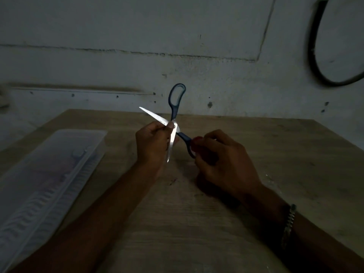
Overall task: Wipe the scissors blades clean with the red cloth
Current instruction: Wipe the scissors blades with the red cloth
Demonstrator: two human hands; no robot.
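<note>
Fingers (151,133) of the left hand (152,142) are curled together and pinch the scissors (174,125) right at the pivot, with the thumb tip pressed on the screw; that grip seems chosen to hold the tool steady in the air while leaving both blades bare for wiping. Over on the right hand (222,160), the fingers are bunched round the red cloth (197,143), of which only a small patch shows (the rest is hidden in the fist), and they also close on the lower dark-blue handle loop. The scissors are held up above the wooden surface (197,223), near its middle, and are wide open like an X: one blade points up and to the left, the other runs almost straight down past the left palm, while the free handle stands upright toward the wall. I judge the cloth has not yet met a blade. A clear plastic box (45,174) lies on the surface to the left.
</note>
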